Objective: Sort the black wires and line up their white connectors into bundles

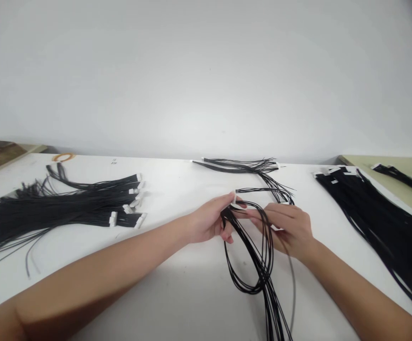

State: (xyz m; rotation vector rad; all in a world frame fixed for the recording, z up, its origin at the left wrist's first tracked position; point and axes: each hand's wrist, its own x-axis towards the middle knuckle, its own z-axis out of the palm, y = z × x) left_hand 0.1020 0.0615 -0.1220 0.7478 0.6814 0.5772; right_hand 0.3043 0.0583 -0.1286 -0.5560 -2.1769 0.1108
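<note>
In the middle of the head view, my left hand is closed on a white connector between thumb and fingers. A bundle of black wires runs from that connector, loops below my hands and hangs past the bottom edge. My right hand is just to the right, its fingers pinched on a black wire close to the connector. A single wire trails down from beneath the right hand. The far fingertips of both hands are partly covered by wires.
At the left lies a large pile of black wire harnesses with white connectors. Another thick stack lies at the right. Behind my hands are a few loose harnesses. An orange ring sits at the table's back left, before a pale wall.
</note>
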